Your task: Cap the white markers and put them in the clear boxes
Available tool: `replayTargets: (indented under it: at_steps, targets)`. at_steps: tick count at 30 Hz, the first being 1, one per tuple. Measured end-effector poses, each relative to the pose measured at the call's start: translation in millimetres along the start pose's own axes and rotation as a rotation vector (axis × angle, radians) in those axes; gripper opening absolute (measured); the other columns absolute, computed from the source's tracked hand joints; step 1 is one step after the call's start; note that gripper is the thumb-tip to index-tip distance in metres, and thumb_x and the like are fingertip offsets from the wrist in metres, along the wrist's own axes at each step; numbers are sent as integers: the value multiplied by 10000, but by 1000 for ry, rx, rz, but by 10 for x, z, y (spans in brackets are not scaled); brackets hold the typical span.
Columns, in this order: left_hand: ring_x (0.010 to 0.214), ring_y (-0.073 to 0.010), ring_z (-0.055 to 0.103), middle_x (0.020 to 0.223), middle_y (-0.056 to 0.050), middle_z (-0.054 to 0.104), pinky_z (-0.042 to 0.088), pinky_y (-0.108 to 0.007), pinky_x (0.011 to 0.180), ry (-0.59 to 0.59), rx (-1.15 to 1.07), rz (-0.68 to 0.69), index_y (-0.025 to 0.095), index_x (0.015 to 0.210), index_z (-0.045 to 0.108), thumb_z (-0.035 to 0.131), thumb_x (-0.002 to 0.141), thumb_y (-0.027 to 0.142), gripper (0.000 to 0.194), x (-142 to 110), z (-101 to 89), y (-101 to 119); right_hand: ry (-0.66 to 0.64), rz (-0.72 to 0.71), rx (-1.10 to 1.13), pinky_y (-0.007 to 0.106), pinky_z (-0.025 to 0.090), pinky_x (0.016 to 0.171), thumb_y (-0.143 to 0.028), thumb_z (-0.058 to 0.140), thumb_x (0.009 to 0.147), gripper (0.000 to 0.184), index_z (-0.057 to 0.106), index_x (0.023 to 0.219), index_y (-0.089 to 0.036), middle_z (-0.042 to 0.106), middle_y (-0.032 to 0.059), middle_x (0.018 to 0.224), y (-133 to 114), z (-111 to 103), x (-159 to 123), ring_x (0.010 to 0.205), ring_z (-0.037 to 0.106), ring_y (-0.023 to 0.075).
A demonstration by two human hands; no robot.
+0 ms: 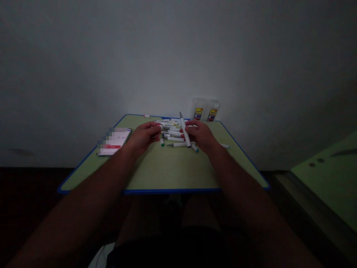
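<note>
Between the thumb and fingers of my right hand (198, 133) is a white marker (185, 131), tilted, with its bare grey tip pointing up and away. My left hand (146, 136) is closed in a pinch at the left side of the marker pile. A small whitish piece (161, 127) shows at its fingertips and looks like a marker cap, though the fingers partly cover it. Several white markers (171, 129) lie in a loose heap between and beyond both hands. One marker with an exposed tip (178, 144) lies in front, and a green-ended marker (162, 142) rests below my left fingers.
A phone (118, 139) with a lit screen lies at the table's left edge. Two clear cases with yellow labels (205, 109) stand against the wall at the back right. A pink-ended marker (146, 115) lies at the back left. Blue edging (173, 191) borders the pale green table.
</note>
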State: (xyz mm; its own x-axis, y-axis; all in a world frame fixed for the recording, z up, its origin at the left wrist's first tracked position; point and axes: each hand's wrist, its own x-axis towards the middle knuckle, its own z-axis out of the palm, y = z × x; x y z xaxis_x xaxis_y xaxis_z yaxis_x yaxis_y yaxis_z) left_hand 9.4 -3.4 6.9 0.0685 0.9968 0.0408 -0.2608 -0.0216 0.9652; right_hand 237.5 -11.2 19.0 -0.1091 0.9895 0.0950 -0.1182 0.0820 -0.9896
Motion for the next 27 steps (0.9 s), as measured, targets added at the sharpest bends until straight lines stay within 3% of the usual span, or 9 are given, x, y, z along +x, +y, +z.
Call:
replayTargets:
  at_steps: [6, 12, 20, 27]
  targets:
    - [504, -73, 491, 608, 21, 571, 459, -223, 525, -8, -3, 8, 145, 752, 670, 768, 708, 164, 109, 0, 15, 2, 22, 47, 64, 278, 591, 548, -102, 630, 882, 185, 510, 982, -200, 735, 43, 787, -8, 5, 2, 581, 692, 153]
    - [488, -66, 481, 622, 26, 599, 452, -224, 518, -3, 7, 19, 149, 810, 691, 791, 653, 154, 186, -20, 25, 15, 28, 71, 81, 247, 564, 517, -124, 628, 883, 187, 492, 976, -214, 715, 25, 770, -18, 1, -1, 581, 695, 153]
    - [484, -77, 475, 569, 28, 570, 433, -223, 502, 38, 62, 29, 161, 778, 702, 770, 656, 113, 148, -30, 50, 17, 40, 79, 78, 249, 552, 496, -100, 570, 888, 222, 562, 1072, -223, 696, 16, 747, -74, 30, -36, 571, 682, 154]
    - [537, -78, 508, 711, -15, 652, 446, -228, 532, -9, 83, 63, 152, 825, 747, 792, 620, 137, 210, 25, 0, -53, 88, 62, 24, 230, 523, 460, -111, 600, 881, 204, 573, 1050, -223, 678, -10, 740, -88, 38, -40, 559, 679, 150]
